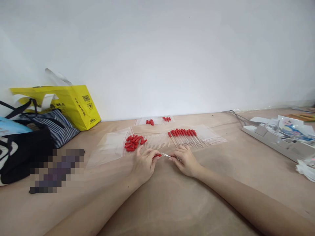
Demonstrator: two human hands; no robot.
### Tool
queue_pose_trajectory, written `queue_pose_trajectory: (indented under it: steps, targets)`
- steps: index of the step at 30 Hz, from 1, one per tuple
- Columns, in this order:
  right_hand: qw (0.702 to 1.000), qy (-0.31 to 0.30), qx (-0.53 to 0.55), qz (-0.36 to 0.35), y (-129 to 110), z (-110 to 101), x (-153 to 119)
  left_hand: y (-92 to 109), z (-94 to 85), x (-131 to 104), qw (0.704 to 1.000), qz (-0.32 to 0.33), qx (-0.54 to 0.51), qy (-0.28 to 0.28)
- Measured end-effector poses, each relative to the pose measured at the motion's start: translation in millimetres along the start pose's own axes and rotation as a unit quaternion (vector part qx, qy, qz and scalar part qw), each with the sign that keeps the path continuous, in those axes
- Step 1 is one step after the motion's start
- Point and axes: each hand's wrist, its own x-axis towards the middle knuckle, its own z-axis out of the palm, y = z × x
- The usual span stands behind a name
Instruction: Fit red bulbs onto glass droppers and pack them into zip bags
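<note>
My left hand [144, 164] is closed, pinching a red rubber bulb [157, 155] between thumb and fingers. A thin clear tube [165, 155] lies between the fingertips of my right hand [186, 162], with one end at the bulb; whether it is inside cannot be made out. Just beyond my left hand is a heap of loose red rubber bulbs [133, 143]. Bare clear tubes [157, 141] lie side by side to the right of that heap. Behind my right hand, several droppers with red bulbs [184, 132] rest in a slanted row, bulbs toward the wall.
Clear zip bags [112, 144] lie under and around the parts; another bag [140, 121] with small red pieces is near the wall. A yellow bag [81, 108], a striped pouch [62, 126] and a black bag [27, 152] stand left. A power strip [268, 141] lies right.
</note>
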Motion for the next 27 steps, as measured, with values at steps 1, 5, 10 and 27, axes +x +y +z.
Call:
queue_pose_trajectory:
  steps: [1, 5, 10, 27]
  targets:
    - [1.000, 0.000, 0.002, 0.001, -1.8, 0.2, -0.1, 0.3, -0.2, 0.0, 1.000, -0.001, 0.000, 0.003]
    - [1.000, 0.006, 0.008, -0.004, -7.7, 2.6, -1.0, 0.6, -0.6, -0.3, 1.000, -0.007, 0.006, 0.012]
    - [1.000, 0.014, 0.014, -0.010, -9.7, 4.4, -2.3, -0.9, 0.7, -1.0, 1.000, 0.002, 0.010, 0.025]
    - [0.992, 0.069, -0.027, -0.097, -2.2, 1.5, -1.4, 1.6, 0.4, -2.3, 0.994, 0.057, -0.013, 0.090]
